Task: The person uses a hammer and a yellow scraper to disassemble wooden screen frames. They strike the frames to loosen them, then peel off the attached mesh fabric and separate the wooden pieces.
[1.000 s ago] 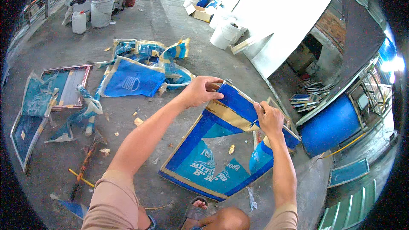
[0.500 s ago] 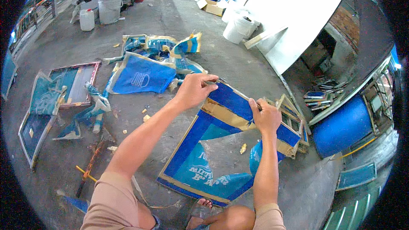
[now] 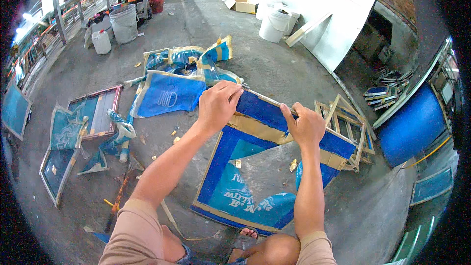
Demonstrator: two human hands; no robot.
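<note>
A screen-printing frame with blue and teal mesh stands tilted in front of me, its lower edge by my foot. A large ragged hole opens in the middle of the mesh, and tan tape strips run along the borders. My left hand is closed at the top left corner, thumb and fingers pinched on the edge. Farther right on the same top edge, my right hand grips with its thumb on the near side; its other fingertips are partly hidden. Loose flaps of teal mesh with white print hang below the hole.
Peeled blue mesh sheets lie ahead on the concrete floor. Mesh-covered frames and a rusty bar are at left. Bare wooden frames sit right, near a blue barrel. White buckets stand farther off.
The view has shifted a little. The frame's top edge has moved slightly left with both hands, and my left fingers have closed tighter at the corner. The hole looks much the same.
</note>
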